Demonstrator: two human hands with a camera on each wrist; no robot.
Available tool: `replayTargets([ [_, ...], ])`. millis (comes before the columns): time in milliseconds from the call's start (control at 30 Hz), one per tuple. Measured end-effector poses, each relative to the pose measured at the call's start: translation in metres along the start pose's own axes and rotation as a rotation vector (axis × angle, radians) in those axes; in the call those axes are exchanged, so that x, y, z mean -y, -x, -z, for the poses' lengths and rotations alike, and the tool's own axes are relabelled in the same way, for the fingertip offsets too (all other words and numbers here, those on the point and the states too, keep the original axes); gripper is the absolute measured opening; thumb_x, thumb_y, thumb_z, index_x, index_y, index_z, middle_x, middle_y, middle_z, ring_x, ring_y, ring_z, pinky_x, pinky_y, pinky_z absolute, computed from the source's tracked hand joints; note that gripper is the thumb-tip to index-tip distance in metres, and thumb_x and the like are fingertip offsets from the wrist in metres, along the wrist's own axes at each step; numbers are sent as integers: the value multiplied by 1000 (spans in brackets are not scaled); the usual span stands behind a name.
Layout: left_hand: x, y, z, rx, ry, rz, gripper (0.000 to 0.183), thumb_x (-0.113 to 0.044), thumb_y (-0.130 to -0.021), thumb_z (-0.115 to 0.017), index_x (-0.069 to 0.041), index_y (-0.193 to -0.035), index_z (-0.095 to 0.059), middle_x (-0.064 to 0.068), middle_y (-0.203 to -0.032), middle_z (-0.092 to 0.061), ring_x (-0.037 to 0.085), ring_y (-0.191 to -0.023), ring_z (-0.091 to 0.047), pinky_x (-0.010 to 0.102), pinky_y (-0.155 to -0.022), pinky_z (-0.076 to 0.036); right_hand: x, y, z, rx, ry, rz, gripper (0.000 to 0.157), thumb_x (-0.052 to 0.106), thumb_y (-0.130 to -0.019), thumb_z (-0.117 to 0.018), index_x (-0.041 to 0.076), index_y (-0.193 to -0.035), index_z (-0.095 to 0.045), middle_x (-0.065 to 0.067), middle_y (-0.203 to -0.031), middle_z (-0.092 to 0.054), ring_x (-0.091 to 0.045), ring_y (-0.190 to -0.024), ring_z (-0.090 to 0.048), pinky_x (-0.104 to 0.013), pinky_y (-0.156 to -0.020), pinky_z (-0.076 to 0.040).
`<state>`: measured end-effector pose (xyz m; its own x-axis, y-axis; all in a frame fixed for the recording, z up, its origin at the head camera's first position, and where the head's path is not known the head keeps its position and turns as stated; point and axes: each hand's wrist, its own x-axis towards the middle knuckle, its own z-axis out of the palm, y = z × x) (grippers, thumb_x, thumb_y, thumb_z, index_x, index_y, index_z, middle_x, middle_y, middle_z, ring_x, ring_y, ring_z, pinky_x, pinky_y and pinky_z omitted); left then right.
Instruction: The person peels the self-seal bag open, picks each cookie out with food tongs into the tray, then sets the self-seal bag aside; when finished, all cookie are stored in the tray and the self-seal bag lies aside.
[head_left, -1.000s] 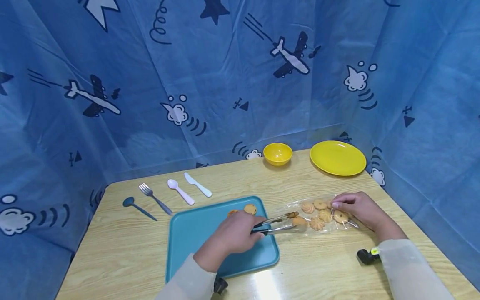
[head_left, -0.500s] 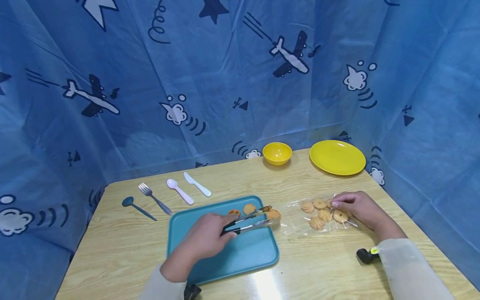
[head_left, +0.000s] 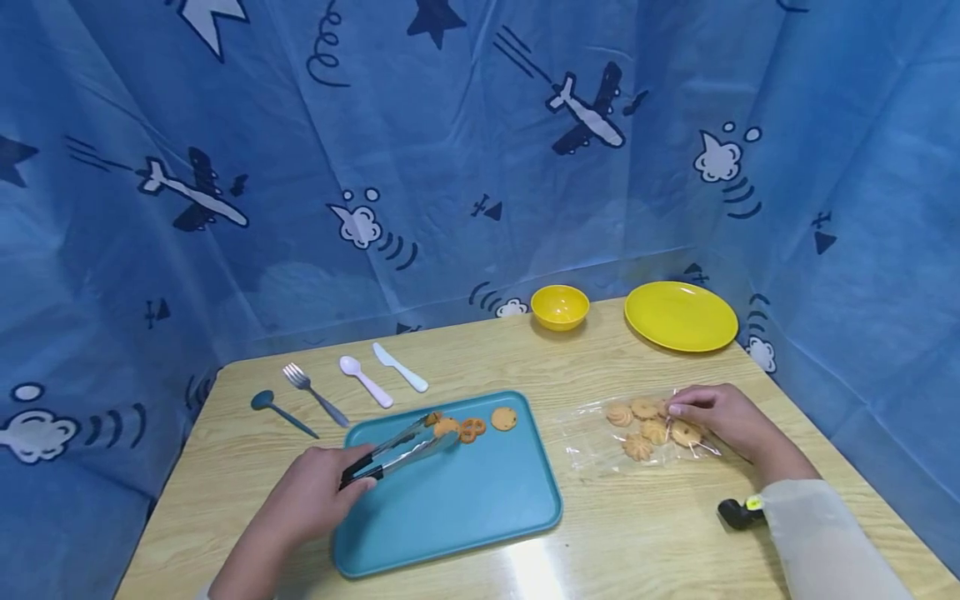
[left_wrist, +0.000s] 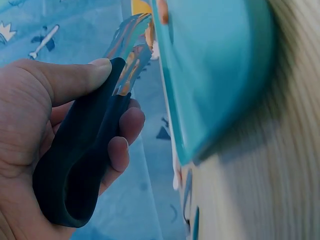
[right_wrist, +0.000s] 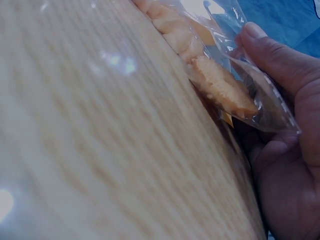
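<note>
My left hand (head_left: 315, 492) grips black-handled metal tongs (head_left: 407, 448), thumb on one handle in the left wrist view. A round cookie (head_left: 447, 428) sits at the tongs' tips, over the upper left part of the teal tray (head_left: 465, 508). Beside it on the tray are a pretzel (head_left: 472, 430) and another round cookie (head_left: 504, 418). On the right, my right hand (head_left: 723, 421) pinches the end of a clear plastic bag (head_left: 588, 433) lying on the table. Several cookies (head_left: 637, 447) are inside; in the right wrist view one ridged cookie (right_wrist: 220, 85) lies near my thumb.
Behind the tray's left side lie a dark teal spoon (head_left: 283, 412), a grey fork (head_left: 315, 393), a lilac spoon (head_left: 366, 382) and a white knife (head_left: 401, 367). A yellow bowl (head_left: 559, 308) and yellow plate (head_left: 681, 317) stand at the back, before a blue curtain (head_left: 450, 150).
My left hand has moved left with the tongs, carrying a cookie from the bag's open end to the tray's upper left. My right hand has stayed at the bag.
</note>
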<state>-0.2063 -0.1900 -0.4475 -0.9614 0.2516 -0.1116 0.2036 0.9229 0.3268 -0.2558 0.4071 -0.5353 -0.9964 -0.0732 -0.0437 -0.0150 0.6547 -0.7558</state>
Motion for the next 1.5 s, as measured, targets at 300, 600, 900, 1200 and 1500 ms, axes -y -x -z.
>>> replayTargets([
  [300, 16, -1, -5, 17, -32, 21, 49, -32, -93, -76, -13, -137, -67, 2, -107, -74, 11, -79, -57, 32, -68, -48, -1, 1, 0, 1, -21, 6, 32, 45, -94, -72, 19, -111, -81, -3, -117, -74, 0, -103, -62, -20, -91, -46],
  [600, 12, -5, -5, 35, -18, 66, 52, -34, -93, -77, -12, -138, -66, 5, -112, -74, 14, -82, -58, 34, -72, -52, 2, 1, 0, 0, -20, -17, 36, 49, -92, -72, 19, -112, -80, -3, -117, -74, -6, -106, -62, -32, -96, -46],
  [900, -20, -15, -8, -18, 46, -110, 41, -31, -94, -75, -17, -132, -71, -5, -103, -74, 8, -75, -55, 29, -66, -46, 3, 2, 2, 4, -34, -6, 33, 45, -93, -73, 18, -111, -80, -3, -117, -73, -4, -104, -62, -21, -91, -46],
  [1200, -96, -50, -36, 51, 54, -362, 39, -32, -98, -69, -20, -135, -69, -3, -89, -73, 9, -59, -50, 27, -57, -41, 2, 1, 2, 5, -14, -12, 36, 48, -93, -71, 19, -112, -80, -4, -120, -73, -6, -108, -62, -34, -98, -46],
  [1500, -161, -72, -74, 29, -49, -377, 43, -36, -101, -65, -19, -141, -64, -1, -95, -75, 9, -63, -54, 28, -58, -41, 3, 1, 1, 8, -22, -20, 36, 48, -93, -71, 19, -112, -80, -5, -121, -72, -6, -108, -61, -38, -100, -45],
])
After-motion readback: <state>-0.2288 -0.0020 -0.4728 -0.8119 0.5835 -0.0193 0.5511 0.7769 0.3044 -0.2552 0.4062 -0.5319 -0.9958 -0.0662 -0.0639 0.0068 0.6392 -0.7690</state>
